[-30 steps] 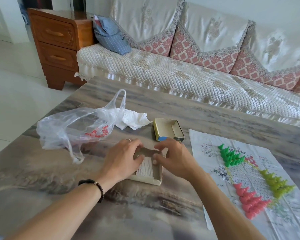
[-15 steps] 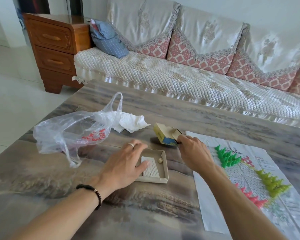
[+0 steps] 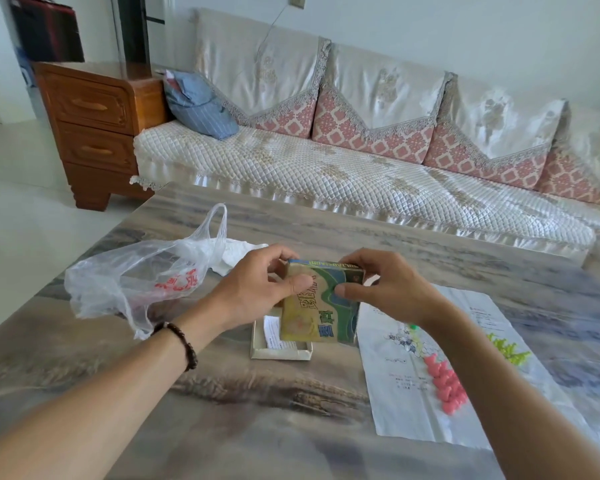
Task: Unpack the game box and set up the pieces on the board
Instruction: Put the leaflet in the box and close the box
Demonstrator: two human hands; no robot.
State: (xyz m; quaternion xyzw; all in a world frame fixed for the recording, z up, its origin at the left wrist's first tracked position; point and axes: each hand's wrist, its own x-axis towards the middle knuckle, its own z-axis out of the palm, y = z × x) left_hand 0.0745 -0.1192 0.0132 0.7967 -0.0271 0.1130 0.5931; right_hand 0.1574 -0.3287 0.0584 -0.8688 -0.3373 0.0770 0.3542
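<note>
Both forearms reach in from the near edge over the marbled counter (image 3: pixel 257 410); a dark bead bracelet (image 3: pixel 184 344) sits on the left wrist. Box tray (image 3: pixel 279 353) lies on the counter between the arms, white slip of paper inside, its far part hidden under the lid. Paper game board (image 3: pixel 406 386) lies flat just right of the tray, partly under the right forearm; pink pieces (image 3: pixel 445 386) clustered on its near part, yellow-green pieces (image 3: pixel 508 349) farther right, one green piece barely visible by the right wrist. Box lid (image 3: pixel 321 301), printed face up and tilted toward the camera, is held above the tray's far end. Left hand (image 3: pixel 257 289) grip: thumb on the printed face, fingers curled round the left edge, clamped on the lid. Right hand (image 3: pixel 388 285) grip: thumb and fingers pinch the lid's right edge, likewise clamped. Clear plastic bag (image 3: pixel 136 278) with red print lies left of the hands, a white tissue (image 3: pixel 236 254) just behind it. Beyond the counter: quilted sofa (image 3: pixel 326 168), blue pillow (image 3: pixel 198 105), wooden drawer cabinet (image 3: pixel 94 126) at far left.
</note>
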